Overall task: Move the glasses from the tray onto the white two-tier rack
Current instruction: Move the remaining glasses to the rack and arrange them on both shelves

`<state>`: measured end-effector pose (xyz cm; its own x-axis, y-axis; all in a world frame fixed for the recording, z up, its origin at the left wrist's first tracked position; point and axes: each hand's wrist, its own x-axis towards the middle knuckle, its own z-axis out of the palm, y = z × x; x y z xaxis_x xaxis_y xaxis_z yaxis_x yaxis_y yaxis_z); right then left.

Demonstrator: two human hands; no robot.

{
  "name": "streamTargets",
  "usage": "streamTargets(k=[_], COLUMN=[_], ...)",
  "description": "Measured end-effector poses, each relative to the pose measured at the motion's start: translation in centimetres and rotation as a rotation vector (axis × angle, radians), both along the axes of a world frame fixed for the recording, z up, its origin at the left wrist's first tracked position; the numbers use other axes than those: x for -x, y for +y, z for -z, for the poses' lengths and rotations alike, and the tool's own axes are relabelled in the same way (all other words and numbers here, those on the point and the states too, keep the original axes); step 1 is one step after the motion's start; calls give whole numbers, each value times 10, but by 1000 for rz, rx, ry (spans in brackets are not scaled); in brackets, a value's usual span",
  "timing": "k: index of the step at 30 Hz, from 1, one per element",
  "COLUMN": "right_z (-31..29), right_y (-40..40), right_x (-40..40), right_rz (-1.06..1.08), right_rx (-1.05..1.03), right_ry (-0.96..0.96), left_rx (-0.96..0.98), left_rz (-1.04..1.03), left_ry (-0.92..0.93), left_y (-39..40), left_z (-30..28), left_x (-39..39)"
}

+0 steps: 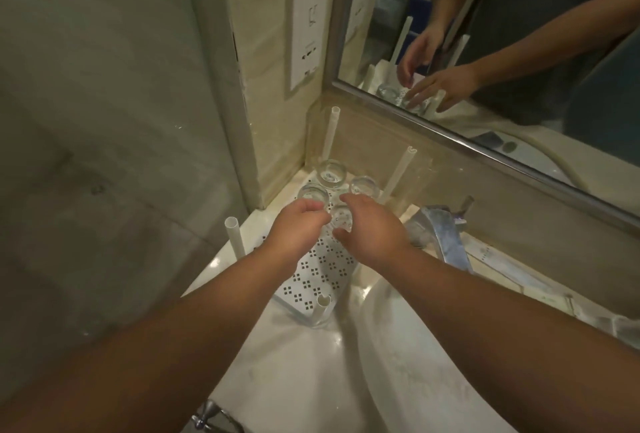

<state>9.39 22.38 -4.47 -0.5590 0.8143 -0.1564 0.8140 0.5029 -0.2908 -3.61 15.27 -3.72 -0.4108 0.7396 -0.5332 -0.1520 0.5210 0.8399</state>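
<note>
The white rack (318, 277) stands in the counter's corner, a perforated shelf with four upright posts. Three clear glasses stand at its far end: one at the back (331, 173), one on the left (312, 193) and one on the right (363, 185). A fourth glass (341, 219) stands in front of them. My right hand (374, 232) curls round this glass, thumb on the near side and fingers on the far side. My left hand (298, 225) hovers just left of it with loosely curled fingers that hold nothing I can see. No tray is clearly in view.
A chrome faucet (446, 235) rises right of the rack, with a pale perforated strip (485, 252) behind it. The white sink basin (381, 363) lies below my arms. A mirror (502, 52) and a wall socket (306, 34) are behind, and a glass partition (104, 155) closes the left.
</note>
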Motion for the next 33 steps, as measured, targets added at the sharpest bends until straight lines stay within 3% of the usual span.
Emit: streamTargets(k=[13,26,33], right_z=[12,-9,-56], right_y=[-1,-12,-17], right_x=[11,1,-3], right_rz=[-65,-2,20], right_rx=[23,-8,-127], right_ry=[-160,-91,23], left_rx=[58,65,-7], left_rz=[55,58,-9], left_ry=[-14,-65,-232], left_y=[2,-19,-31], left_z=[19,-4,-37], left_x=[-2,-9,-22])
